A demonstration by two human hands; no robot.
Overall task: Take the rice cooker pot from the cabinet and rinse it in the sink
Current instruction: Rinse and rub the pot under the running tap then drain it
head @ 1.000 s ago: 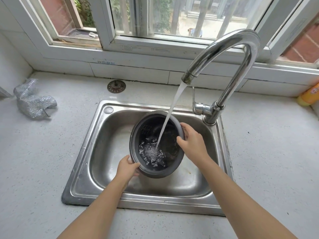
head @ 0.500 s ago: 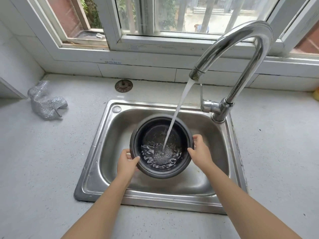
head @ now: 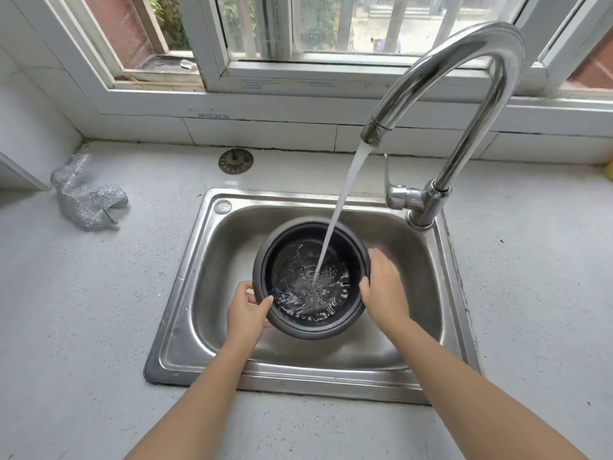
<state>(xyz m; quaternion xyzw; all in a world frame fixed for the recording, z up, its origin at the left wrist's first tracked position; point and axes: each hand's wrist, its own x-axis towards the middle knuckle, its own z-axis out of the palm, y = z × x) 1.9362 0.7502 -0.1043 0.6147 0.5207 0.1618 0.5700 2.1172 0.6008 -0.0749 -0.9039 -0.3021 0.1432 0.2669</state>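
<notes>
The dark grey rice cooker pot [head: 308,328] is held inside the steel sink [head: 185,293], mouth up. Water from the chrome faucet [head: 441,104] streams into it and churns on its bottom. My left hand [head: 247,312] grips the pot's near-left rim, thumb over the edge. My right hand [head: 384,290] lies against the right rim with its fingers flat along the outside wall; they look blurred.
A crumpled silver scouring cloth [head: 86,197] lies on the speckled counter at the left. A round drain strainer [head: 235,161] sits behind the sink. The faucet handle [head: 396,194] is right of the stream. A yellow object [head: 608,169] is cut off at the right edge.
The pot has gone from tilted to nearly level, with more water in it. My right hand has loosened from a grip on the rim to flat fingers along the side. The camera moved closer.
</notes>
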